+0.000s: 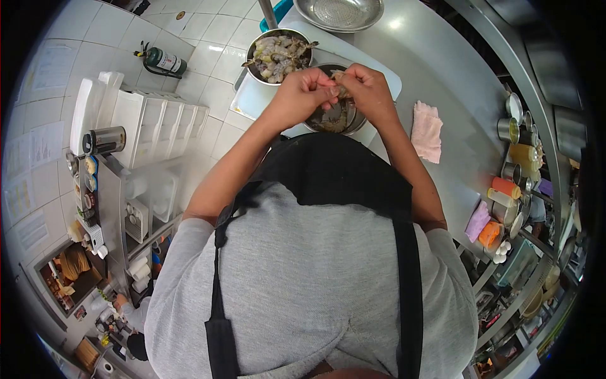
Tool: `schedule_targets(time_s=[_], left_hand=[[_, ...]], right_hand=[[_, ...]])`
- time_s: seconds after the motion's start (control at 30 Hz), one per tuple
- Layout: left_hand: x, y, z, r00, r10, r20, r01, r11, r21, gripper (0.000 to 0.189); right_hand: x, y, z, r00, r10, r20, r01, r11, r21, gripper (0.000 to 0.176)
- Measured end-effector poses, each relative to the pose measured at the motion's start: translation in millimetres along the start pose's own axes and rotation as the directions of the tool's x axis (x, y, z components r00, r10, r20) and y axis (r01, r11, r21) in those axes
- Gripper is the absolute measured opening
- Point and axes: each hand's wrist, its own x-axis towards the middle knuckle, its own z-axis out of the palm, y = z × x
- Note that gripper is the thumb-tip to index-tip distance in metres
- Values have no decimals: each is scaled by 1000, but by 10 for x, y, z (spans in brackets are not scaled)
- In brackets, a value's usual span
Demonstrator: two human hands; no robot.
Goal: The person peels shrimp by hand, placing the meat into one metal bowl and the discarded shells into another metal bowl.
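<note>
My left hand (306,95) and my right hand (367,93) meet over a metal bowl (362,121). Between their pinched fingers is a shrimp (343,90), partly covered by the fingertips. Dark pieces, like shrimp shells (334,120), lie inside the bowl below. Just beyond my left hand, a metal pan (251,71) with a long handle holds a heap of peeled-looking shrimp (278,55). Pan and bowl are both by a white cutting board (382,67).
A perforated metal bowl (341,14) stands at the far edge of the steel counter (435,69). Right of my right hand lies a pink cloth (427,131). Containers line the right side. Another person's arm (129,309) shows at lower left.
</note>
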Motion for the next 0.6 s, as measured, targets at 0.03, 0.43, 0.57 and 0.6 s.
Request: schedule_targets(time_s=[0.03,0.43,0.57,0.6], left_hand=[[-22,30,39,990,135,-39,-120,958,262,9],[9,149,-30,890,455,41,-417,772,479,13],[39,132,-90,937,343,65,-341,862,375,13],[34,139,-97,949,302,88,-314,889,333,13]], right_hand=[[14,21,5,989,138,59,-148,961,233,24],[-33,139,-194,838,-36,544,-493,375,785,14],[-26,174,-190,824,-49,565,-520,331,787,10],[-31,172,-175,822,-51,567,-522,331,786,10]])
